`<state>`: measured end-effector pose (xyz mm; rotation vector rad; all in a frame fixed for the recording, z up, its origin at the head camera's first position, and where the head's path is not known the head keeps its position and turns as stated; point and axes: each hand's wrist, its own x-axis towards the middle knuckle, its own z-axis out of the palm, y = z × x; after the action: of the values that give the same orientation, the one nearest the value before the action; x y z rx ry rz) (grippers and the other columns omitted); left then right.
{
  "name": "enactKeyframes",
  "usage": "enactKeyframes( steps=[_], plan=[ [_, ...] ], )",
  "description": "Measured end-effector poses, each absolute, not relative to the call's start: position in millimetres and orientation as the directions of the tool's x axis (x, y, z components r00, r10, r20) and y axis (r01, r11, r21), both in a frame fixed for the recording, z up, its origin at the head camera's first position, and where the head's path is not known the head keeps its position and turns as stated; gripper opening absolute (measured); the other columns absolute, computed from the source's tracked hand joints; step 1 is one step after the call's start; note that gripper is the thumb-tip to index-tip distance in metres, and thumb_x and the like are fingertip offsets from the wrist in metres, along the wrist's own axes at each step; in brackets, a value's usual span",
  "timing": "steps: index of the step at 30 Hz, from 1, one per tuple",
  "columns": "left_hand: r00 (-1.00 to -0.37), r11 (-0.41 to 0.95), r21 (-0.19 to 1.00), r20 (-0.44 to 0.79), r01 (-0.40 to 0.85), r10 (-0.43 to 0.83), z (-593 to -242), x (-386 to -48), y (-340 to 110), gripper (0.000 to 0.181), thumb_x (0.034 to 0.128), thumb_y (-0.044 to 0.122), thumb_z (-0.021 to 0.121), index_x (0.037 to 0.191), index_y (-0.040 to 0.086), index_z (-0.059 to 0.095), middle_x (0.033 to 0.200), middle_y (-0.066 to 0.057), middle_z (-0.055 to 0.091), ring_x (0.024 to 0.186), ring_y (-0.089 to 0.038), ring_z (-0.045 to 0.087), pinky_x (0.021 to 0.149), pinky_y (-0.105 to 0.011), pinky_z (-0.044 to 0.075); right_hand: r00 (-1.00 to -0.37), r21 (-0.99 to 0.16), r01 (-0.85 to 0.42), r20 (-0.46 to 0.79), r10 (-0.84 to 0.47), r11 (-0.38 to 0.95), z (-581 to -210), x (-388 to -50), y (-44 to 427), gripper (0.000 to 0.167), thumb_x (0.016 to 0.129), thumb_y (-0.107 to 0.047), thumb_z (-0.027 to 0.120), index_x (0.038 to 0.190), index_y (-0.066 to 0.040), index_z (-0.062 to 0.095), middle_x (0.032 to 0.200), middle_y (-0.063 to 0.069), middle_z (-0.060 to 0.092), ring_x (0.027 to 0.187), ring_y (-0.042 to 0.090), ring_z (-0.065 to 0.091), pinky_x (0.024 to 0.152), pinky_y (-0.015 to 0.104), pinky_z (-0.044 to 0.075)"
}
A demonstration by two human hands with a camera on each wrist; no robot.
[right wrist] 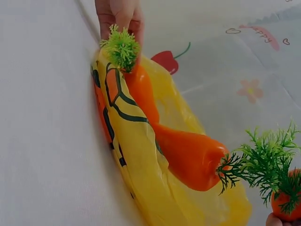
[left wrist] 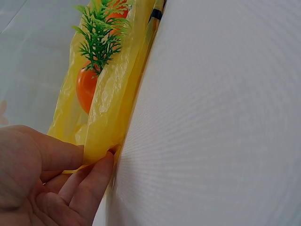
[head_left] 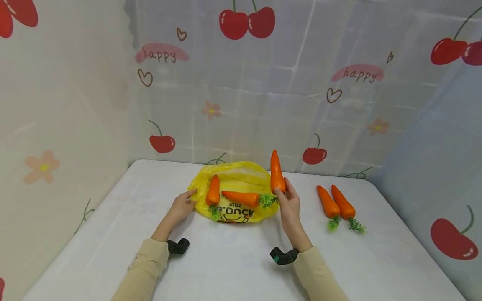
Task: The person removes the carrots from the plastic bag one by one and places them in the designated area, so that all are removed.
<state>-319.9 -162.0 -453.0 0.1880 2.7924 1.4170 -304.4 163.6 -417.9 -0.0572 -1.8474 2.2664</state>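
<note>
A yellow plastic bag [head_left: 248,215] lies on the white table with two carrots on it: one upright at its left [head_left: 213,190], one lying sideways [head_left: 241,198] across its middle. My left hand [head_left: 181,207] pinches the bag's left edge between thumb and fingers; the left wrist view shows this hand [left wrist: 61,174] gripping the yellow plastic [left wrist: 110,113]. My right hand [head_left: 290,211] holds a third carrot [head_left: 276,173] by its thick end, tip up, over the bag's right side. In the right wrist view, that carrot [right wrist: 288,207] shows only partly at the lower right corner.
Two more carrots with green tops, one [head_left: 328,202] beside the other [head_left: 343,202], lie on the table [head_left: 233,259] right of the bag. A patterned curtain [head_left: 256,121] with cherries and hearts hangs behind the table's back edge.
</note>
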Motion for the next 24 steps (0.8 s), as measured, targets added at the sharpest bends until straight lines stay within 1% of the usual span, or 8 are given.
enactKeyframes(
  steps=[5, 7, 12, 14, 18, 20, 22, 24],
  plan=[
    [-0.991, 0.571, 0.812, 0.067, 0.120, 0.114, -451.1, -317.8, -163.1, 0.047, 0.0930, 0.003, 0.052, 0.137, -0.007, 0.041, 0.139, -0.027, 0.037, 0.116, -0.042, 0.047, 0.095, -0.049, 0.039, -0.959, -0.951, -0.247, 0.212, 0.188, -0.187, -412.6, -302.0, 159.0, 0.059, 0.095, -0.008, 0.055, 0.147, -0.010, 0.029, 0.146, 0.008, 0.033, 0.128, 0.018, 0.037, 0.098, 0.025, 0.036],
    [-0.988, 0.572, 0.807, 0.095, 0.147, 0.120, -451.3, -316.9, -164.1, 0.046, 0.0927, 0.005, 0.053, 0.136, -0.006, 0.043, 0.138, -0.028, 0.039, 0.114, -0.042, 0.049, 0.093, -0.047, 0.042, -0.942, -0.945, -0.311, 0.292, 0.166, -0.099, -409.2, -300.1, 157.5, 0.059, 0.093, -0.005, 0.056, 0.146, -0.007, 0.031, 0.145, 0.011, 0.034, 0.128, 0.021, 0.038, 0.098, 0.026, 0.036],
    [-0.989, 0.571, 0.809, 0.088, 0.138, 0.116, -451.7, -317.3, -163.1, 0.046, 0.0927, 0.004, 0.053, 0.136, -0.006, 0.043, 0.138, -0.027, 0.039, 0.115, -0.042, 0.048, 0.094, -0.047, 0.041, -0.862, -0.854, -0.493, 0.505, 0.037, 0.168, -396.8, -288.1, 152.7, 0.058, 0.088, 0.008, 0.058, 0.140, 0.008, 0.034, 0.140, 0.026, 0.036, 0.124, 0.038, 0.041, 0.096, 0.039, 0.036],
    [-0.993, 0.573, 0.813, 0.056, 0.106, 0.104, -451.0, -318.0, -161.7, 0.046, 0.0929, 0.002, 0.051, 0.137, -0.007, 0.041, 0.140, -0.026, 0.037, 0.118, -0.042, 0.046, 0.097, -0.049, 0.037, -0.864, -0.850, -0.498, 0.503, -0.015, 0.169, -393.0, -283.5, 149.9, 0.057, 0.087, 0.011, 0.057, 0.139, 0.012, 0.033, 0.140, 0.028, 0.036, 0.123, 0.042, 0.040, 0.096, 0.041, 0.036],
    [-0.995, 0.595, 0.799, 0.035, 0.084, 0.093, -451.4, -319.2, -160.9, 0.046, 0.0937, 0.001, 0.050, 0.138, -0.007, 0.039, 0.140, -0.027, 0.036, 0.118, -0.041, 0.046, 0.097, -0.049, 0.037, -0.929, -0.925, -0.368, 0.364, -0.062, 0.091, -393.1, -280.4, 144.9, 0.057, 0.090, 0.008, 0.055, 0.141, 0.010, 0.030, 0.142, 0.026, 0.033, 0.126, 0.038, 0.037, 0.098, 0.035, 0.036],
    [-0.995, 0.598, 0.797, 0.033, 0.084, 0.095, -451.0, -319.2, -161.6, 0.047, 0.0939, 0.001, 0.050, 0.138, -0.007, 0.039, 0.140, -0.027, 0.036, 0.118, -0.041, 0.046, 0.097, -0.049, 0.037, -0.941, -0.938, -0.338, 0.333, -0.064, 0.083, -394.1, -279.9, 141.2, 0.057, 0.090, 0.007, 0.055, 0.141, 0.009, 0.030, 0.143, 0.025, 0.032, 0.127, 0.037, 0.037, 0.098, 0.034, 0.036],
    [-0.994, 0.596, 0.798, 0.040, 0.091, 0.099, -451.4, -319.3, -162.4, 0.047, 0.0936, 0.001, 0.051, 0.138, -0.008, 0.039, 0.140, -0.027, 0.036, 0.118, -0.042, 0.046, 0.096, -0.049, 0.038, -0.930, -0.922, -0.368, 0.364, -0.054, 0.117, -395.5, -278.8, 137.4, 0.057, 0.089, 0.008, 0.056, 0.140, 0.010, 0.031, 0.142, 0.026, 0.034, 0.127, 0.037, 0.037, 0.098, 0.036, 0.036],
    [-0.994, 0.592, 0.800, 0.048, 0.098, 0.100, -452.1, -319.8, -162.9, 0.047, 0.0933, 0.001, 0.051, 0.138, -0.008, 0.039, 0.140, -0.027, 0.036, 0.117, -0.042, 0.046, 0.096, -0.049, 0.038, -0.892, -0.875, -0.450, 0.451, -0.038, 0.179, -396.6, -277.3, 134.0, 0.057, 0.087, 0.010, 0.057, 0.139, 0.011, 0.033, 0.140, 0.027, 0.035, 0.125, 0.039, 0.039, 0.097, 0.039, 0.036]
  ],
)
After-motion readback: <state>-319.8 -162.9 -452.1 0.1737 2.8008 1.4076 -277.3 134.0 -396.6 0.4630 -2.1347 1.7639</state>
